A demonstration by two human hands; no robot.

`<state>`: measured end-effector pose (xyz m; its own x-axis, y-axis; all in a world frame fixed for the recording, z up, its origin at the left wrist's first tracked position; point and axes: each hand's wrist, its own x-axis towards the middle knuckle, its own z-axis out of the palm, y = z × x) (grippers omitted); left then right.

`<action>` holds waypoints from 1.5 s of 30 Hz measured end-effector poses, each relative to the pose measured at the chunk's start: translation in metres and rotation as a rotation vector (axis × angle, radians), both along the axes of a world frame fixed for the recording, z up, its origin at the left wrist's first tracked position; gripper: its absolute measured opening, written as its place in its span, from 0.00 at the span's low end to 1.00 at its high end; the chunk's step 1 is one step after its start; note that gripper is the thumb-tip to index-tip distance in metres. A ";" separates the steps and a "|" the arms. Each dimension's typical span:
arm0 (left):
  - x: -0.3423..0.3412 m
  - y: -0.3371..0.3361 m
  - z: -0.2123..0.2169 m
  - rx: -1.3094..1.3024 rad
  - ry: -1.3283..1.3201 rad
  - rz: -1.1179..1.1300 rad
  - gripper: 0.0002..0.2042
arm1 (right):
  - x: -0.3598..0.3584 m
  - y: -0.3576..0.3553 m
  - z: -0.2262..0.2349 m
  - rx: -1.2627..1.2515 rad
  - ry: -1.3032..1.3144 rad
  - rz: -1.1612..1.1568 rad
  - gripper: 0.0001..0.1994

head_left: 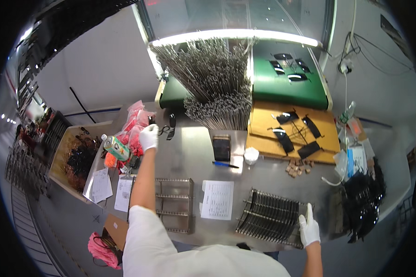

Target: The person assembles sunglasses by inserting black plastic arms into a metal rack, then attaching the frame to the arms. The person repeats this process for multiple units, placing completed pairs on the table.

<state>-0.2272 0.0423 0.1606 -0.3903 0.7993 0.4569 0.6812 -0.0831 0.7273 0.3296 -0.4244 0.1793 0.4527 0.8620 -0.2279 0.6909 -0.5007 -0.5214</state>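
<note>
My left hand (148, 137), in a white glove, reaches to the far left of the table beside pink plastic bags (135, 119). Its fingers are curled closed; what is in them, if anything, is too small to make out. Just right of it lie dark curved lens pieces (172, 121). My right hand (309, 228), also gloved, rests at the right end of a wire rack (253, 192). Its fingers are stretched out along the rack's edge. Several dark curved lenses (276, 208) stand in a row in that rack.
A metal rack (174, 197) and a printed sheet (217, 199) lie in front. Behind are a phone-like dark slab (222, 148), blue pen (225, 164), and bundled wire rods (208, 69). Dark lenses on a wire holder (299, 134) sit on yellow boards (263, 117); a green conveyor (286, 92) runs behind.
</note>
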 end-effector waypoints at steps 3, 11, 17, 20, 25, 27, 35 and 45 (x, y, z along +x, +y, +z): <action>-0.004 -0.049 0.089 0.213 -0.192 -0.035 0.10 | 0.007 0.003 -0.007 0.077 0.046 -0.058 0.34; 0.070 -0.193 0.275 0.498 -0.244 -0.478 0.08 | 0.000 0.021 -0.004 0.148 -0.045 -0.048 0.32; 0.141 -0.225 0.303 0.458 -0.238 -0.847 0.07 | -0.003 0.003 -0.009 0.167 -0.038 -0.051 0.31; 0.165 -0.232 0.306 0.499 -0.216 -1.007 0.07 | 0.003 -0.008 -0.015 0.195 -0.031 -0.092 0.30; 0.187 -0.236 0.298 0.616 -0.077 -1.067 0.08 | 0.017 -0.022 -0.032 0.277 -0.080 -0.093 0.27; 0.188 -0.242 0.297 0.628 -0.055 -1.078 0.08 | 0.016 -0.021 -0.028 0.269 -0.104 -0.101 0.27; 0.187 -0.251 0.311 0.796 0.195 -1.051 0.09 | 0.009 -0.013 -0.015 0.206 -0.093 -0.108 0.27; 0.187 -0.247 0.304 0.759 0.147 -1.092 0.09 | 0.018 -0.012 -0.023 0.247 -0.159 -0.102 0.26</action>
